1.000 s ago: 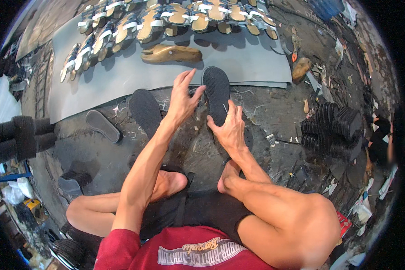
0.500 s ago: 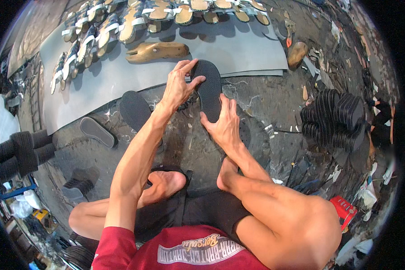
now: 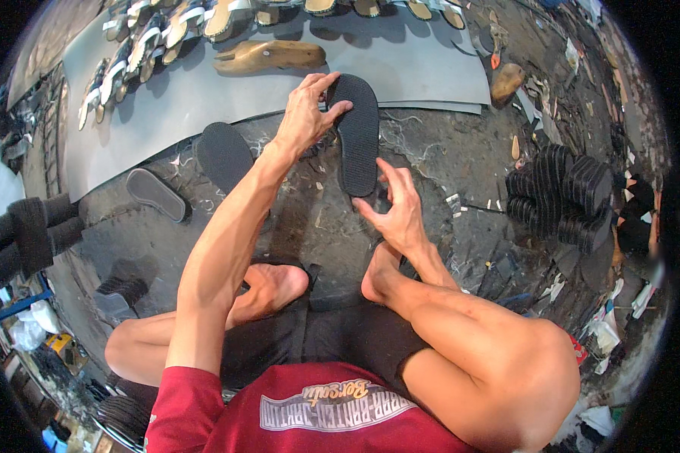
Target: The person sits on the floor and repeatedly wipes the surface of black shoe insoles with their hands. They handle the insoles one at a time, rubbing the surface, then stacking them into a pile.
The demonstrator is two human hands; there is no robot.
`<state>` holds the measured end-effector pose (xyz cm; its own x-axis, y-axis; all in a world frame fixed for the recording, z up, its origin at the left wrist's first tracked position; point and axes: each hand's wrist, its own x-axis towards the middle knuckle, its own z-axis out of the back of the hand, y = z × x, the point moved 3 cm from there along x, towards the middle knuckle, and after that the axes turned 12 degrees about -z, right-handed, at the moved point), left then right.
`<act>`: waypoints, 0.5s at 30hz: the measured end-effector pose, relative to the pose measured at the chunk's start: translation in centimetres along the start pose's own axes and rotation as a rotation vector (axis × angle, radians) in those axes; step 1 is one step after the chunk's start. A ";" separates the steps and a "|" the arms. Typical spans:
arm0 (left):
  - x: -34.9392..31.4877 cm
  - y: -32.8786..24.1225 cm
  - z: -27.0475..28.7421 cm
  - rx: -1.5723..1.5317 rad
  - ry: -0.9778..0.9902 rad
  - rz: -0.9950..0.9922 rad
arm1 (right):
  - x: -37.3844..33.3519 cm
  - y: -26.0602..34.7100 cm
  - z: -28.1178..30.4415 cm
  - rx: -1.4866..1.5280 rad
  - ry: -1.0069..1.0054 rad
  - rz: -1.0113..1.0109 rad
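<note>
A black textured shoe sole (image 3: 361,143) is held upright in front of me, toe end away. My left hand (image 3: 310,109) is closed on its toe end, thumb across the face and fingertips at the upper left edge. At the heel, my right hand (image 3: 402,208) has thumb and fingers apart, the thumb by the bottom edge and the fingertips by the right side; whether they touch it I cannot tell. Left of my left forearm lie another dark sole (image 3: 224,155) and a smaller grey sole with a pale outline (image 3: 156,193).
Rows of sandals (image 3: 175,34) and a wooden shoe last (image 3: 270,56) lie on a grey sheet (image 3: 143,121). Another last (image 3: 507,83) is at far right. Stacked black soles stand at right (image 3: 559,198) and left (image 3: 29,235). Scraps litter the dark floor.
My right hand has loosened from the sole's heel, its fingers now spread near the edge. More of the sole shows. The whole view has shifted slightly.
</note>
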<state>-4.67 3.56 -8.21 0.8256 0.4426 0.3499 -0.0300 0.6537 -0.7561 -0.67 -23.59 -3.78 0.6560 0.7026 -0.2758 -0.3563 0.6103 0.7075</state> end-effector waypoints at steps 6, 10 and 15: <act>-0.1 0.1 -0.2 0.034 0.006 -0.023 | 0.0 -1.3 -1.5 0.027 -0.118 0.080; -0.5 0.2 -0.3 0.123 -0.011 -0.075 | 0.2 -1.0 -1.4 0.089 -0.069 -0.043; 0.0 -2.0 -0.5 0.204 -0.016 -0.235 | 0.0 -1.5 -1.4 0.177 -0.057 -0.135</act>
<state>-4.32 1.97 -6.91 0.8143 0.2729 0.5123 0.0470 0.8486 -0.5269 -1.12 -23.98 -5.75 0.7280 0.5942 -0.3420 -0.1437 0.6200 0.7714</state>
